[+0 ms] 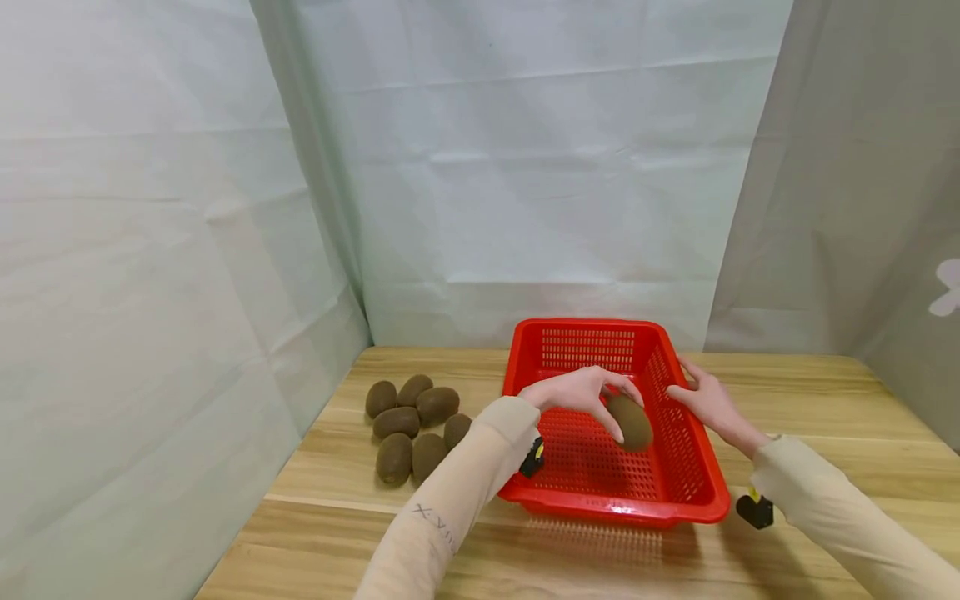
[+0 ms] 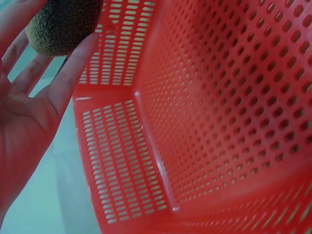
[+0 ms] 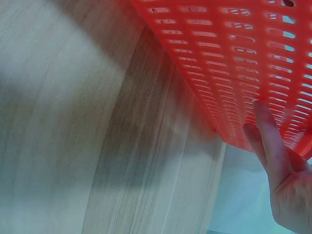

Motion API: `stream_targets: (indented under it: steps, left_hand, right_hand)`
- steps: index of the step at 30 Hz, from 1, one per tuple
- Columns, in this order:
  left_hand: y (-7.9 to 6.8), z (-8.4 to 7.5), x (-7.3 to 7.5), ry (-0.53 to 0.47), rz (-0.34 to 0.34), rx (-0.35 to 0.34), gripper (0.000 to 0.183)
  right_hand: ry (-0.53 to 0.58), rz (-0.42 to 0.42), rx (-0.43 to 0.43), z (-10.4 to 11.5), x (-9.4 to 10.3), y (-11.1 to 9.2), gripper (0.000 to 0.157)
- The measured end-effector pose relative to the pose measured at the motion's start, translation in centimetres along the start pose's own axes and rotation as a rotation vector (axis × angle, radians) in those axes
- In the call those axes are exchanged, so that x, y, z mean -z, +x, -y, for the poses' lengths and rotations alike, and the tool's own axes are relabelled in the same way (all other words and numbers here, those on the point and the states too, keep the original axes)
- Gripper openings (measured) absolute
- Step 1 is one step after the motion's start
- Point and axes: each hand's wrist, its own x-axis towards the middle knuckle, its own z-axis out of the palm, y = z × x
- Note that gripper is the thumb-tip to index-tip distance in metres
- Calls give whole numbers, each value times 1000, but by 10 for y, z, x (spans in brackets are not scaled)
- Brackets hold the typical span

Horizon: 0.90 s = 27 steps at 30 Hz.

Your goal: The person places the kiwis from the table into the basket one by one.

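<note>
My left hand [image 1: 581, 392] holds a brown fuzzy kiwi [image 1: 631, 423] between thumb and fingers, inside the outline of a red plastic basket [image 1: 615, 510]. In the left wrist view the kiwi [image 2: 66, 27] sits at the fingertips, above the perforated basket floor. At the basket's right side, my right hand [image 1: 712, 404] grips the rim, thumb over the inside and fingers outside. The right wrist view shows fingers [image 3: 268, 131] of that hand against the slotted outer wall [image 3: 214, 53]. No other kiwi shows in the visible part of the basket.
Several loose kiwis [image 1: 396, 423] lie in a group on the wooden table [image 1: 322, 533], left of the basket; my left forearm partly covers that group. Pale cloth sheets [image 1: 540, 208] hang behind the table and along its sides.
</note>
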Motion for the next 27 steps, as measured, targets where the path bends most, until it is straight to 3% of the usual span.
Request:
stream_targets:
  steps: [12,19,27]
  left_hand:
    - [18,6,-24,137,112,34,46]
    - [26,12,-39,132,204,40,44]
    - [32,14,-45,145,240,68,44]
  right_hand:
    - [-3,-5,-8,1,-1,0,65]
    - [13,3,-13,1,-2,0,65]
    - [2,-15,3,0,-2,1,65]
